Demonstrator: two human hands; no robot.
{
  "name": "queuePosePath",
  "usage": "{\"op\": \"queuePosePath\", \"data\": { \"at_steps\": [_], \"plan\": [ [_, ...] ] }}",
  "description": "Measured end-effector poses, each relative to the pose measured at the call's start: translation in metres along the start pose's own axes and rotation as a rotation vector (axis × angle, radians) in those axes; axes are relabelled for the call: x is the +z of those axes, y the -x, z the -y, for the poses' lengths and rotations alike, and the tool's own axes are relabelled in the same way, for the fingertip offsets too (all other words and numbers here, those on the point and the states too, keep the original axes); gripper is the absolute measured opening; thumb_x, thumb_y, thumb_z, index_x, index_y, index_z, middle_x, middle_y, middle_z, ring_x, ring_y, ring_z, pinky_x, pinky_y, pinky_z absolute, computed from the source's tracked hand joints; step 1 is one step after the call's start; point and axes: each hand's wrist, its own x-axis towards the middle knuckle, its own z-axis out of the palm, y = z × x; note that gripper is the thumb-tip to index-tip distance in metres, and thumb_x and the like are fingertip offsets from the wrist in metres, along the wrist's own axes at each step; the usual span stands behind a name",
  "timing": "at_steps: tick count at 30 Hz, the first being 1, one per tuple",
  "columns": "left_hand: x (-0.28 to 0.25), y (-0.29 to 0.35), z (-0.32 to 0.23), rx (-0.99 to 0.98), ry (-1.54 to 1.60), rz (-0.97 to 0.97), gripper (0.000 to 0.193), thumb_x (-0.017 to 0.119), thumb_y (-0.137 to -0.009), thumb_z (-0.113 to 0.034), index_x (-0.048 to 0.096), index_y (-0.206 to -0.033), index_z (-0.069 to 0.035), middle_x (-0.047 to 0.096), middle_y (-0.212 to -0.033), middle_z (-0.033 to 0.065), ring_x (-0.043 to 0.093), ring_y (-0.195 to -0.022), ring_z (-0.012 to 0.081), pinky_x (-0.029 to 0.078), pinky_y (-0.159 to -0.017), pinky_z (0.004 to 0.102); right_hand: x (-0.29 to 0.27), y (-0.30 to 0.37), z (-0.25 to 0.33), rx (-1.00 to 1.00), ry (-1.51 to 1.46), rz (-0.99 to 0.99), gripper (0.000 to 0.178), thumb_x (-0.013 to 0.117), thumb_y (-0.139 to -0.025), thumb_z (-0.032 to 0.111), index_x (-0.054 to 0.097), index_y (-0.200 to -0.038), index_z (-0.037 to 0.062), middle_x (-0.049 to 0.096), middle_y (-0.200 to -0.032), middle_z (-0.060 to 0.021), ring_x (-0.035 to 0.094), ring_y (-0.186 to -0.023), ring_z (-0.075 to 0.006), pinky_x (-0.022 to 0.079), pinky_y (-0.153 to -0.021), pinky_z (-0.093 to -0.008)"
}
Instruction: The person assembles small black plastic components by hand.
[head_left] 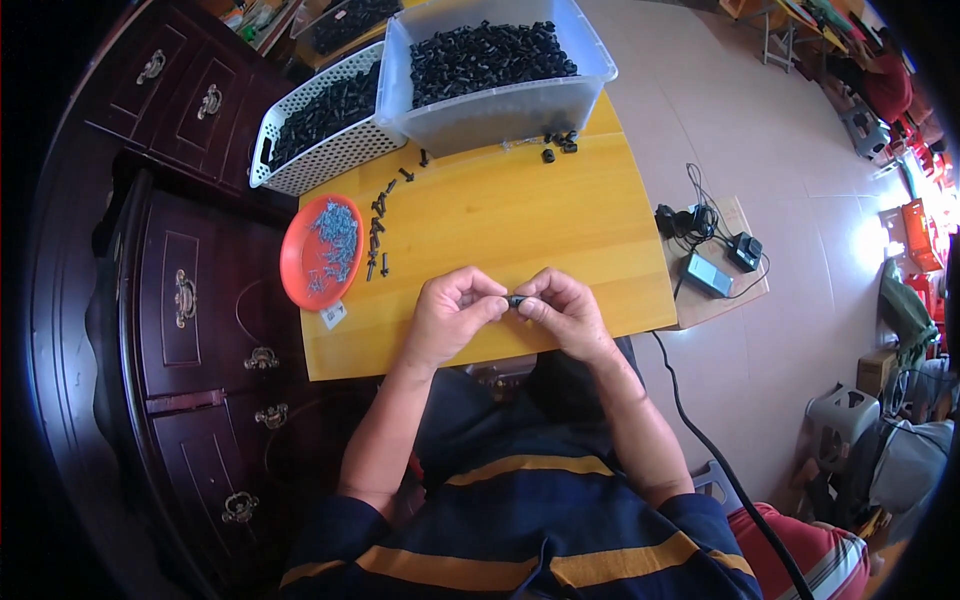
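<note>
Both my hands meet above the front part of the yellow wooden table [520,225]. Between them is a small black cylindrical part [515,301], pinched at its left end by my left hand [458,312] and at its right end by my right hand [563,312]. The fingers hide most of the part. To the left of my hands, a curved row of small black bolt-like pieces [377,225] lies on the tabletop. Beside that row sits an orange oval dish [291,262] with many small silvery screws [338,237] in it.
At the table's back stand a clear plastic bin [480,128] and a white perforated basket [330,170], both full of black parts. Several black caps [549,156] lie before the bin. Dark wooden drawers [190,290] border the left. Cabled devices [707,273] rest on a board at right.
</note>
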Motion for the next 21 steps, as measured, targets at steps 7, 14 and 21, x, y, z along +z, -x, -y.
{"op": "queuePosePath", "data": {
  "at_steps": [7, 14, 21],
  "plan": [
    [-0.001, -0.003, 0.005, 0.039, -0.182, -0.009, 0.004, 0.072, -0.092, 0.001, 0.07, -0.095, 0.001, 0.071, -0.084, 0.002, 0.066, -0.077, 0.0062, 0.055, -0.073, 0.0216, 0.008, 0.001, -0.005, -0.02, 0.15, -0.074, 0.008, 0.066, -0.099, 0.002, 0.064, -0.106, -0.0005, 0.068, -0.097, -0.002, 0.063, -0.092, -0.0071, 0.052, -0.085, -0.0248],
    [0.004, -0.008, -0.003, 0.11, -0.192, -0.034, 0.009, 0.071, -0.092, 0.002, 0.071, -0.102, 0.002, 0.072, -0.089, 0.0028, 0.067, -0.082, 0.0079, 0.055, -0.076, 0.023, 0.015, -0.004, 0.007, 0.03, 0.093, -0.106, 0.013, 0.064, -0.1, 0.003, 0.062, -0.113, -0.0022, 0.069, -0.1, -0.0038, 0.064, -0.093, -0.0096, 0.053, -0.086, -0.0247],
    [0.021, -0.004, -0.025, 0.316, -0.555, -0.071, 0.035, 0.078, -0.085, 0.001, 0.068, -0.119, 0.0, 0.071, -0.101, 0.0076, 0.07, -0.087, 0.0132, 0.056, -0.078, 0.026, 0.008, 0.003, 0.012, 0.118, -0.193, -0.125, 0.014, 0.06, -0.103, 0.009, 0.06, -0.114, 0.0, 0.071, -0.104, -0.0072, 0.067, -0.095, -0.0128, 0.053, -0.089, -0.0274]
  ]
}}
